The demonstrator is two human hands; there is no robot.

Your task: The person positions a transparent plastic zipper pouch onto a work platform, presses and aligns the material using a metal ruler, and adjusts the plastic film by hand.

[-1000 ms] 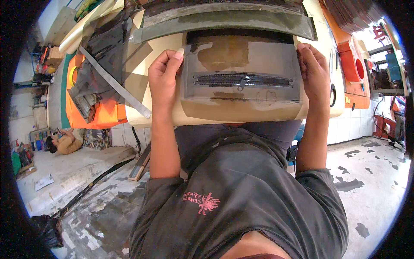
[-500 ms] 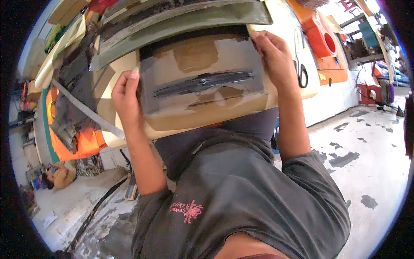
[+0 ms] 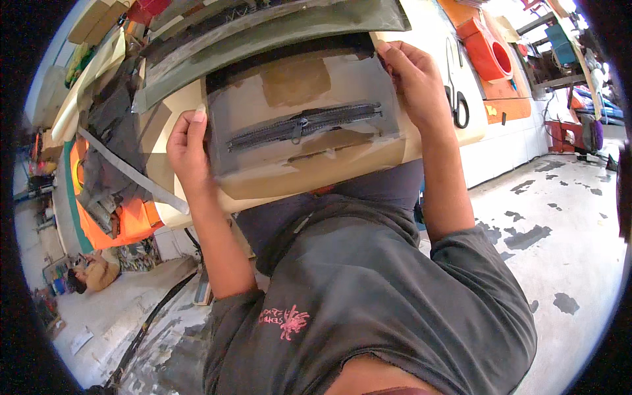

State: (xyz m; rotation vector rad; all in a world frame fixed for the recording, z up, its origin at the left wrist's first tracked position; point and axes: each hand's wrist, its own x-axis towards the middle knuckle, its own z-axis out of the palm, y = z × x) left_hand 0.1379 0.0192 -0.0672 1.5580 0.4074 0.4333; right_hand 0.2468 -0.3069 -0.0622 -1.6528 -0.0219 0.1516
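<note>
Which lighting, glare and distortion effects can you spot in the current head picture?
Head view: fisheye distortion, with a dark curved rim closing in the scene; head view: pale sheen across the glossy zippered panel; head view: the pale floor at right looks bright, almost washed out toward the rim.

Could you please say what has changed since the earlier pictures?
The whole scene shifted leftward in view, its left side lower; the scissors show more. Nothing was grasped or released: the left hand and right hand remain at the zippered panel's side edges.

Black-handled scissors point(image 3: 455, 108), red holed block point(image 3: 478, 49), orange material point(image 3: 135, 222)
</note>
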